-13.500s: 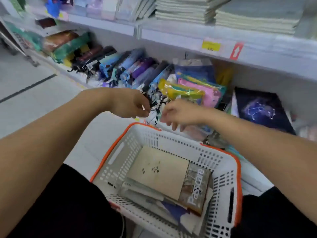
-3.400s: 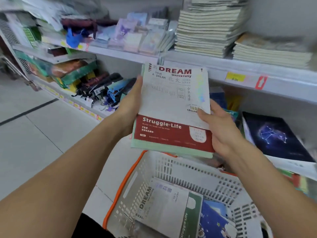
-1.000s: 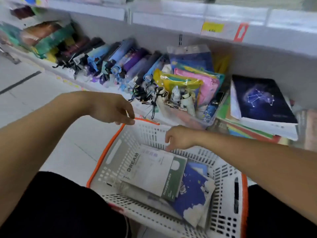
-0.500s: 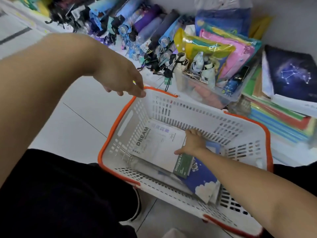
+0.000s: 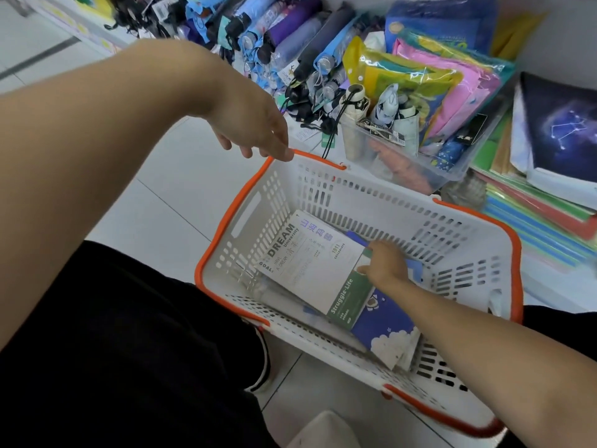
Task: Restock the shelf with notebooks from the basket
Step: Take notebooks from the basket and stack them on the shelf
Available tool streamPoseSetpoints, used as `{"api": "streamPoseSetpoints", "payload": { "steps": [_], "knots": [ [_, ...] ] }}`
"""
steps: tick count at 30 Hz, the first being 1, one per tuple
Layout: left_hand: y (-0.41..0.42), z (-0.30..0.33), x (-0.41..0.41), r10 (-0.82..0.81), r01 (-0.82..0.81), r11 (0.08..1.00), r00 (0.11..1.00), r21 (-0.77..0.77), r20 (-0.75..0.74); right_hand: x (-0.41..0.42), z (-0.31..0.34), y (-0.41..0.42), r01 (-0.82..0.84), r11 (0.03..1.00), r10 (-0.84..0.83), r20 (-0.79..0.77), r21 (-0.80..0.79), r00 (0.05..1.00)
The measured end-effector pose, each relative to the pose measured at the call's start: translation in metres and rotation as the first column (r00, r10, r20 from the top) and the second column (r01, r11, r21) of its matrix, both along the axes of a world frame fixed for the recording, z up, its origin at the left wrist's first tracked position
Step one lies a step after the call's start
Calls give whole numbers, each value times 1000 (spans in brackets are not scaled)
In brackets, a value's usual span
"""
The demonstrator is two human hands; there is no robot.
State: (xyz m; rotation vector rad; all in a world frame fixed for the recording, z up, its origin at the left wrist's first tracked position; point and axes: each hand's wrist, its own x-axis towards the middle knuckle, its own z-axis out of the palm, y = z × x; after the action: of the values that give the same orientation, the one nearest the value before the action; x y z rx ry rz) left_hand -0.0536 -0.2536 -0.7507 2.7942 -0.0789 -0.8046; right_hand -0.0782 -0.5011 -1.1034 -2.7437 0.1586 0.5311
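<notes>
A white basket with an orange rim (image 5: 368, 202) sits on the floor between my knees. Inside lies a white and green "DREAM University" notebook (image 5: 307, 263), on top of a blue notebook with a cloud picture (image 5: 384, 321). My right hand (image 5: 384, 265) reaches into the basket and pinches the far right edge of the green notebook. My left hand (image 5: 255, 130) hovers with relaxed fingers over the basket's far left corner, fingertips at the orange rim, holding nothing.
The low shelf ahead holds folded umbrellas (image 5: 290, 37), a clear bin of small umbrellas (image 5: 394, 147), coloured plastic pouches (image 5: 436, 76) and a stack of notebooks topped by a dark constellation cover (image 5: 562, 130). White tiled floor (image 5: 155, 195) lies to the left.
My right hand has gone from the basket's far wall down into it and taken the green notebook's edge. The view has tilted down. My left hand stays near the rim corner.
</notes>
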Motion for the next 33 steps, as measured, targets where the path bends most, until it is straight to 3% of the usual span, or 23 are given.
{"api": "streamPoseSetpoints", "payload": {
  "steps": [5,12,14,16,18,23,26,30,33],
  "knots": [
    [2,-1,-6,9,-8,1000,999,26,-36,-17,-1,0,-11,1000,11,-23,-1,1000],
    [-3,0,-4,29,-29,1000,999,-6,-43,-19,3,-4,-62,977,26,-169,-206,985],
    [-4,1,-3,24,-24,1000,998,-10,-50,-13,4,-2,-102,984,73,-197,-144,978],
    [-5,1,-2,22,-23,1000,998,-13,-51,-6,3,0,-81,995,91,-225,55,970],
    [-6,1,-2,24,-25,1000,999,-19,-48,-3,4,0,-45,988,80,-233,151,969],
    [-8,0,-1,11,-12,1000,999,-28,-46,-11,-1,-12,-77,991,99,-210,110,973],
    [-8,0,3,-4,3,1000,997,-16,-72,-14,-6,-16,-13,988,42,-186,155,982],
    [-2,-8,9,-11,10,1000,998,-26,-60,-4,-6,-16,143,951,-54,-310,273,949],
    [1,-16,14,3,-4,1000,999,-22,-47,0,-10,-15,123,958,-44,-291,258,956]
  ]
}}
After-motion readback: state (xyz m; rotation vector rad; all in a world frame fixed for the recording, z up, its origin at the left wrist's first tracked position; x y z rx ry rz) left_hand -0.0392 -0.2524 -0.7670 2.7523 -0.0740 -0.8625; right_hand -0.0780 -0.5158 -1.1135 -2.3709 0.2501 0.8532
